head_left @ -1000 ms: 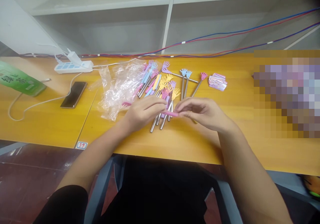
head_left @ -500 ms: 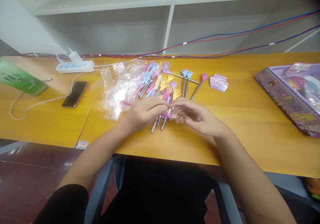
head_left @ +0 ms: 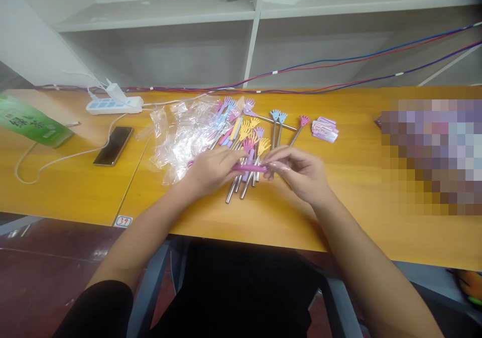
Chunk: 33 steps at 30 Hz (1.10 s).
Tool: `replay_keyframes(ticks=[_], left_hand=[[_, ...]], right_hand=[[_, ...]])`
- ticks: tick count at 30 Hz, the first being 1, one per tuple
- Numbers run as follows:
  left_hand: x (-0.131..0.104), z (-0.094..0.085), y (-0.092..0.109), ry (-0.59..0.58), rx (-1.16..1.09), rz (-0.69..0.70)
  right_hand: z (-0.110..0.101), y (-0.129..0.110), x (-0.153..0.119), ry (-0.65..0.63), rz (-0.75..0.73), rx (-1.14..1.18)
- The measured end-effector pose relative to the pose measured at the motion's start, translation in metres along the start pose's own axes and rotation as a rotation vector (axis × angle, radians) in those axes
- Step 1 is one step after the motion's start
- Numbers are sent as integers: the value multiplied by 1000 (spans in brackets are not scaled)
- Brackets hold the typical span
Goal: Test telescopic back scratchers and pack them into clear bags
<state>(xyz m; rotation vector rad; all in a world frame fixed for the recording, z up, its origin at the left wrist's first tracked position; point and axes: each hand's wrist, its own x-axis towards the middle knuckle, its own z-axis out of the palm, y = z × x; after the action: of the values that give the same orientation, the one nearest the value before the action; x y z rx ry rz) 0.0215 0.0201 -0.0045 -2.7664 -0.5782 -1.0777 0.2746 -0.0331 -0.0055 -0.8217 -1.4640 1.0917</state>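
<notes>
A pink back scratcher lies level between my hands. My left hand is closed around it, and a bit of pink shows past the hand on the left. At the handle's right end my right hand pinches a piece of clear plastic wrapper; exactly how far the wrapper covers the handle I cannot tell. Beneath and beyond the hands is a pile of back scratchers with yellow hand-shaped heads, pink, purple and blue ones, and metal rods. Blue-headed back scratchers lie just behind my right hand.
Crumpled clear plastic bags lie left of the pile. Further left are a phone, a white power strip and a green bottle. Small printed cards lie at right, beside a blurred purple box. Cables run along the shelf.
The pink handle now shows between my hands, where the fingers nearly met before. My right hand has turned slightly and closed in a pinch at its end. The view has shifted a little.
</notes>
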Motion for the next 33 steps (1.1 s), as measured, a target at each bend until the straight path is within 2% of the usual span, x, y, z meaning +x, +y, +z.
replay_keyframes(ticks=[4, 10, 15, 20, 25, 28, 30, 33], left_hand=[[3, -4, -1, 26, -34, 41], [8, -5, 4, 55, -71, 53], [9, -7, 9, 13, -81, 28], [6, -8, 11, -35, -93, -29], [6, -9, 12, -52, -65, -58], [6, -9, 14, -45, -62, -42], [6, -9, 15, -41, -55, -36], [3, -6, 15, -33, -11, -36]], right_hand=[[-7, -3, 2, -1, -54, 40], [-9, -1, 3, 4, -45, 58], [-5, 1, 1, 52, -66, -5], [-2, 6, -2, 57, 27, 76], [0, 2, -2, 98, -107, -60], [2, 1, -3, 158, -122, -102], [4, 3, -4, 170, -87, -66], [4, 6, -4, 128, 44, 13]])
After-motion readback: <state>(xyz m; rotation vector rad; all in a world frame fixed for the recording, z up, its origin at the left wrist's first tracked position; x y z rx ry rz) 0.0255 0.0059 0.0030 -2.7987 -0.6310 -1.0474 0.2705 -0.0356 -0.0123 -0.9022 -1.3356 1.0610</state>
